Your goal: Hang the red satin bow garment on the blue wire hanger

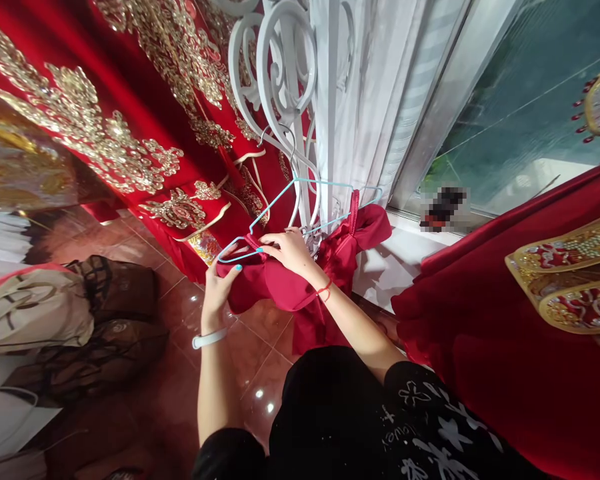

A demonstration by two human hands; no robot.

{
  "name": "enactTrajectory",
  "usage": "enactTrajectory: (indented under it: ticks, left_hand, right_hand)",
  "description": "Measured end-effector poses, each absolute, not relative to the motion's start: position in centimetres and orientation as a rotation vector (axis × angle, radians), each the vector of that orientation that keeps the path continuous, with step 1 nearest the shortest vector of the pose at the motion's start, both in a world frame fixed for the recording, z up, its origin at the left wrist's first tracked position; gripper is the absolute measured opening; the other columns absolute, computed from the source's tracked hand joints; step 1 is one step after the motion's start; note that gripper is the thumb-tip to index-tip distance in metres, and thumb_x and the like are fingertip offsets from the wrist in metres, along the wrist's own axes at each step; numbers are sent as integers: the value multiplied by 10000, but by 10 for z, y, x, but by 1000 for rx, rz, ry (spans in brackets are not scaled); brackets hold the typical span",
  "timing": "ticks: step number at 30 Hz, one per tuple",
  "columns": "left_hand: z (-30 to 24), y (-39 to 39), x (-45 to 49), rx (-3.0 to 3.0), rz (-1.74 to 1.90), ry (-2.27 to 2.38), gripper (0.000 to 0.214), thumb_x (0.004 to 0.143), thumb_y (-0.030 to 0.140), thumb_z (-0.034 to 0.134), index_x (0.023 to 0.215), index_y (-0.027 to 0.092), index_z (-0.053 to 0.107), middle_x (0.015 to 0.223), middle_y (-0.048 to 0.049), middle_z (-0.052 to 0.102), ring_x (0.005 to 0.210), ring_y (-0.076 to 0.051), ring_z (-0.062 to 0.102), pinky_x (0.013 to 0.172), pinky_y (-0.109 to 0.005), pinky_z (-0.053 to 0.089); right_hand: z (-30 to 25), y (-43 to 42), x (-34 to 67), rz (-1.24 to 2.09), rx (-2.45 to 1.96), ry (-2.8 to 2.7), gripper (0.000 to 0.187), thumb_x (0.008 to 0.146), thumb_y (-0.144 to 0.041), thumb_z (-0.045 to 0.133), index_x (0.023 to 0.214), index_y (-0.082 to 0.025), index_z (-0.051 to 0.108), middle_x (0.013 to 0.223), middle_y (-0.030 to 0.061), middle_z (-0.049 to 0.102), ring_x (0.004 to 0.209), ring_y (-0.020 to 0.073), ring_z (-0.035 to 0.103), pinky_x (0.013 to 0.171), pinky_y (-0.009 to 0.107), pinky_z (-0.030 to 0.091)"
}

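Left hand grips a red garment at 1 end of a pale-blue hanger; right hand pinches it beside the strap. White scrollwork carries the hook.

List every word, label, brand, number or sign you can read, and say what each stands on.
"lowe", small white script on the black shirt; its other letters are unclear.
Large white print on the same shirt: too distorted to read.
Faint round mark on the dark bag: too blurred to read.
Red garment and light blue hanger: no lettering visible.
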State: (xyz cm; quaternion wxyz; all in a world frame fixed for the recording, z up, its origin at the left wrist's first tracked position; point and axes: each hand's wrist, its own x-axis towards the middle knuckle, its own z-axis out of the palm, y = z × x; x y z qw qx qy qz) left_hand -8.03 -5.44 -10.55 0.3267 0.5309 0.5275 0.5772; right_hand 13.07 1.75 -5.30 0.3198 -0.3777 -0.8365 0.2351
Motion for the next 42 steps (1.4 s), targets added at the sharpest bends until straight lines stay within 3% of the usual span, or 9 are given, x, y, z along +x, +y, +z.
enactTrajectory:
  ticks: [9, 17, 20, 22, 26, 30, 32, 36, 42]
  left_hand:
    - [-30, -39, -92, 1812, 1285, 1543, 409, 854, 543, 734, 1081, 204, 767, 1152, -93, 792, 1130, -312, 731, 1101, -465, 557]
    - [4, -17, -40, 2171, 882, 1471, 500, 974, 582, 595, 1261, 186, 696, 1205, -125, 773, 1169, -318, 715, 1109, -494, 529]
    - [-8, -15, -37, 2269, 991, 1605, 485, 1004, 527, 586, 1350, 192, 643, 1330, -145, 710, 1250, -327, 668, 1133, -516, 505]
    - [-18, -16, -39, 2312, 1117, 1707, 470, 1012, 489, 594, 1384, 202, 619, 1362, -152, 676, 1283, -337, 639, 1143, -536, 492]
    - [-34, -19, -33, 2342, 1348, 1736, 457, 1010, 443, 613, 1414, 229, 593, 1361, -145, 651, 1317, -335, 605, 1166, -546, 467]
    - [-43, -18, 8, 2344, 1708, 1666, 323, 1032, 339, 555, 1308, 200, 652, 1291, -150, 664, 1278, -300, 611, 1153, -511, 476]
    - [-45, -9, 43, 2452, 1557, 1504, 292, 1050, 288, 491, 1254, 203, 681, 1213, -125, 708, 1202, -269, 648, 1118, -477, 504]
    - [-41, 23, 113, 2545, 895, 1329, 456, 1028, 331, 583, 1454, 169, 601, 1413, -152, 683, 1312, -282, 637, 1118, -428, 507]
    - [-37, 49, 159, 2428, 519, 1618, 380, 1069, 412, 552, 1332, 190, 713, 1133, -160, 790, 1104, -316, 743, 899, -360, 536]
  right_hand:
    - [-40, 11, 134, 652, -988, -2254, 224, 1043, -303, 660, 1167, -210, 821, 1124, 58, 843, 963, 194, 770, 913, 284, 445]
    - [-44, 15, 141, 690, -977, -2236, 247, 977, -80, 607, 1045, -163, 829, 1042, 111, 827, 1005, 236, 768, 934, 333, 532]
    - [-51, 13, 175, 689, -710, -1922, 260, 974, -116, 580, 1075, -185, 809, 1157, 91, 801, 1112, 195, 740, 1007, 315, 548]
    - [-57, 13, 213, 492, -766, -1599, 267, 967, -169, 555, 1091, -204, 789, 1160, 85, 778, 1140, 197, 714, 1037, 344, 548]
    - [-73, 22, 303, 111, -1287, -989, 345, 859, -248, 632, 1190, -199, 715, 1067, 71, 712, 922, 188, 666, 897, 360, 569]
    - [-87, 28, 353, 464, -1547, -1151, 466, 782, -382, 716, 1193, -163, 724, 736, -9, 653, 668, 168, 599, 727, 341, 569]
    - [-87, 28, 353, 616, -1573, -1197, 417, 762, -350, 665, 1106, -132, 757, 648, -13, 639, 582, 161, 584, 625, 314, 548]
    - [-78, 26, 340, 657, -1514, -1172, 369, 728, -287, 571, 978, -116, 781, 625, -4, 652, 522, 136, 586, 516, 247, 503]
    - [-54, 32, 354, 507, -1456, -1138, 326, 776, -298, 581, 936, -109, 793, 664, 26, 696, 522, 126, 584, 482, 224, 468]
